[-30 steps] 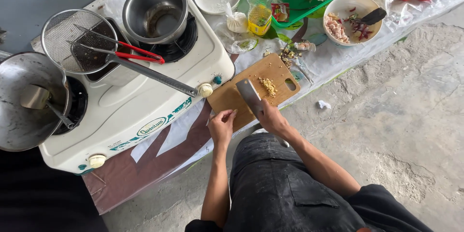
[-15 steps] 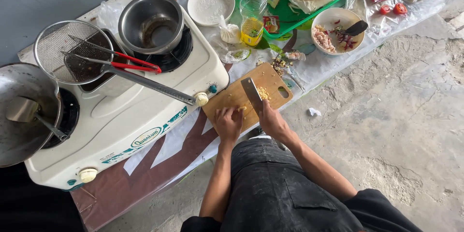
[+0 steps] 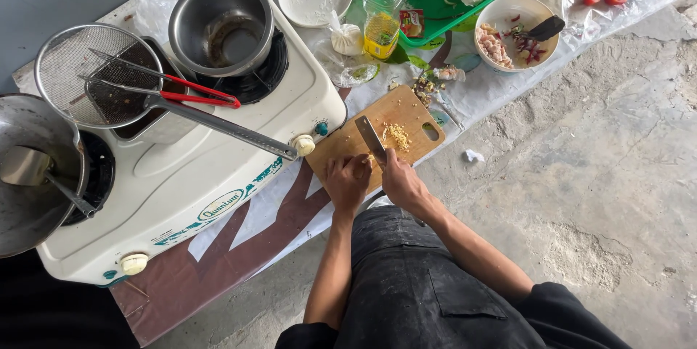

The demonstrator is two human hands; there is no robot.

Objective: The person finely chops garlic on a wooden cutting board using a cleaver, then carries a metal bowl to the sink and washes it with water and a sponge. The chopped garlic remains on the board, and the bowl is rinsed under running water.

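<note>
Holding the handle of a knife (image 3: 371,138) in a closed grip, the right hand (image 3: 401,182) keeps the blade over the wooden cutting board (image 3: 348,147). The left hand (image 3: 347,182) rests beside it with fingers curled on the board's near edge, holding nothing I can see. Chopped garlic (image 3: 396,136) lies near the board's middle, just right of the blade. The white stove (image 3: 218,167) stands to the board's left.
</note>
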